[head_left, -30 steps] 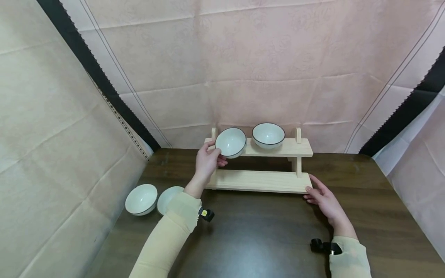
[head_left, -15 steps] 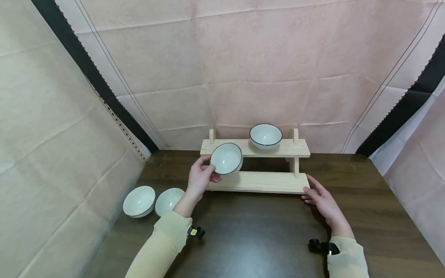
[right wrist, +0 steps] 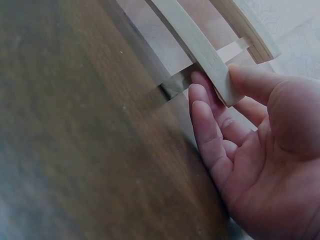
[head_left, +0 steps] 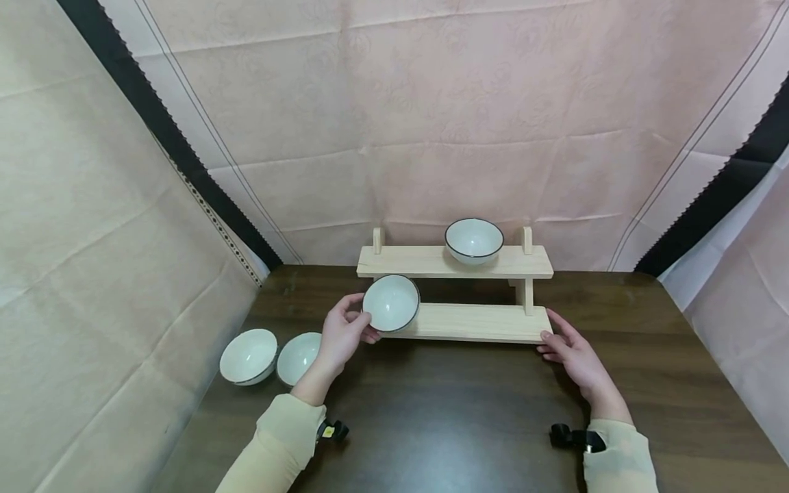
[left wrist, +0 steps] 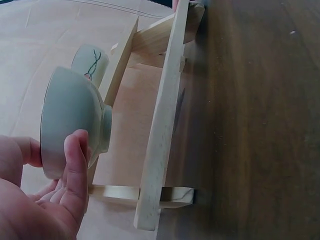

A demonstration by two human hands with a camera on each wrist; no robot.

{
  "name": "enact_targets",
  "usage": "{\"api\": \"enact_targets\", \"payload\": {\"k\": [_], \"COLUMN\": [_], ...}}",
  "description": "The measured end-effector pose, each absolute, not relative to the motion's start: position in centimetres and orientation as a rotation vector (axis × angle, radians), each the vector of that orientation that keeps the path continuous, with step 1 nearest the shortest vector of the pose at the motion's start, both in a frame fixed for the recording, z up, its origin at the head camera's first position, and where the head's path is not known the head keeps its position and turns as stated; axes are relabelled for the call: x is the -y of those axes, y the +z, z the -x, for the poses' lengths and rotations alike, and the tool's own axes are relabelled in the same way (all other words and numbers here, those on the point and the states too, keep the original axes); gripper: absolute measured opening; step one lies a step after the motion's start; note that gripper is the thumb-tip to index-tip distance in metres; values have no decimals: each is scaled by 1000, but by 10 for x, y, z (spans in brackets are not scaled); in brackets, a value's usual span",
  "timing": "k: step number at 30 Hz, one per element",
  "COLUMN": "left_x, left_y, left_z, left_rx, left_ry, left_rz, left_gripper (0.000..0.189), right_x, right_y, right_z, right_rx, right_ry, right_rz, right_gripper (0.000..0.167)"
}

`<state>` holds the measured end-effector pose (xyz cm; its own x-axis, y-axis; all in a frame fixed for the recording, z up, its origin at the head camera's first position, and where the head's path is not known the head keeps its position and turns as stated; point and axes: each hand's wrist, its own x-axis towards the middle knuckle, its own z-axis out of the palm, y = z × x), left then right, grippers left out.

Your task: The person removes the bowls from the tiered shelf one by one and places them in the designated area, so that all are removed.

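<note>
My left hand (head_left: 342,333) grips a white bowl (head_left: 391,303) with a dark rim, thumb and fingers on its left side. In the head view the bowl overlaps the left end of the lower board of a two-tier wooden shelf (head_left: 474,323). The left wrist view shows the bowl's foot facing the shelf, a gap between them. My right hand (head_left: 573,356) holds the right end of the lower board; in the right wrist view the thumb lies on top and fingers (right wrist: 207,120) curl beneath. Another dark-rimmed bowl (head_left: 474,239) sits on the upper board, right of its middle.
Two more white bowls stand side by side at the table's left: one bowl (head_left: 249,357) and a second bowl (head_left: 298,357) partly behind my left wrist. Pale cloth (head_left: 456,123) hangs behind the dark wooden table (head_left: 456,418) and along both sides.
My left hand has brought its bowl from the upper board's left end down and toward me, to the lower board's height. The right hand stays on the shelf's corner.
</note>
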<state>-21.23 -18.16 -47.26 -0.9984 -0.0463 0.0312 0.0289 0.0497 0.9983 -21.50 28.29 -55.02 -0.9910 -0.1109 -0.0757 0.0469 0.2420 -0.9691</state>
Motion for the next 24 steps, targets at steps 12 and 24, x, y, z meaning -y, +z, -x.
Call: {"api": "enact_targets", "payload": {"k": [12, 24], "left_x": [190, 201], "left_y": [-478, -475], "left_z": [204, 198], "left_rx": [2407, 2586], "left_ry": [-2005, -1893], "left_rz": [92, 154], "left_gripper": [48, 45], "right_x": [-284, -283], "right_y": [-552, -548], "right_z": [215, 215], "right_rx": [-2372, -2369], "right_ry": [-1849, -1860], "right_rz": [48, 64], "right_gripper": [74, 74]}}
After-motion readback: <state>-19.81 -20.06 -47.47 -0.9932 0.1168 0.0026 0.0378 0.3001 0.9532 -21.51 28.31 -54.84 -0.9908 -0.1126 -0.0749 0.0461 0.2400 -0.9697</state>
